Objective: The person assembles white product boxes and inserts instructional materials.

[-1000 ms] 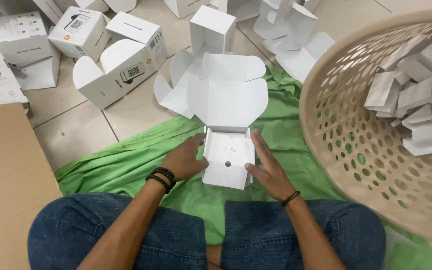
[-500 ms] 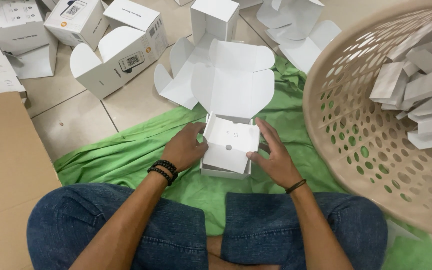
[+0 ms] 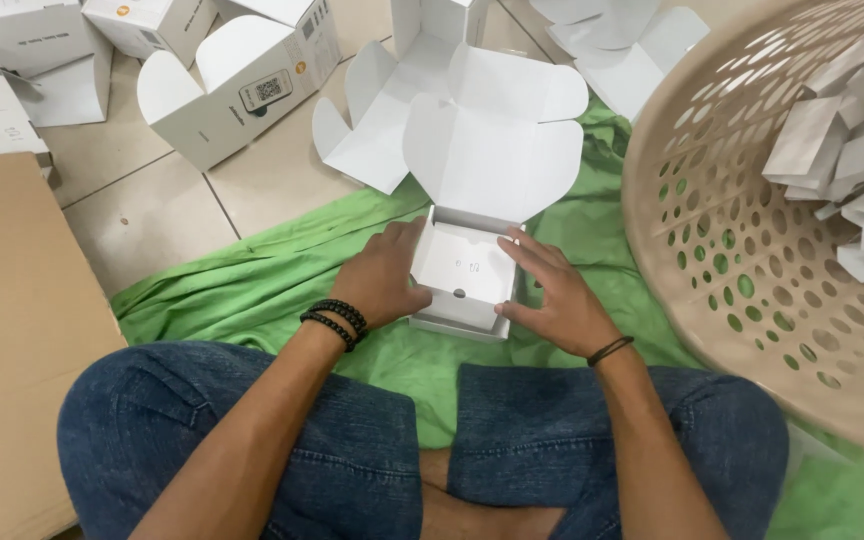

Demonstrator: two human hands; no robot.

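White box [image 3: 467, 270] gripped between left hand [image 3: 380, 280] and right hand [image 3: 552, 300].

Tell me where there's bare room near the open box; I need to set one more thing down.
Bare green cloth lies beside the left hand, bordered by the cardboard sheet and tile floor. Right of the open white box and right hand, the basket crowds close.

— What sort of place is shown?
— A floor-level packing spot, likely in a home or small workroom: pale floor tiles [image 3: 152, 215] are spread with a green cloth [image 3: 252, 285].
— What else points to it?
— White cartons [image 3: 242, 75] are scattered along the far edge, and a beige perforated basket [image 3: 742, 250] is filled with folded inserts [image 3: 852, 150].
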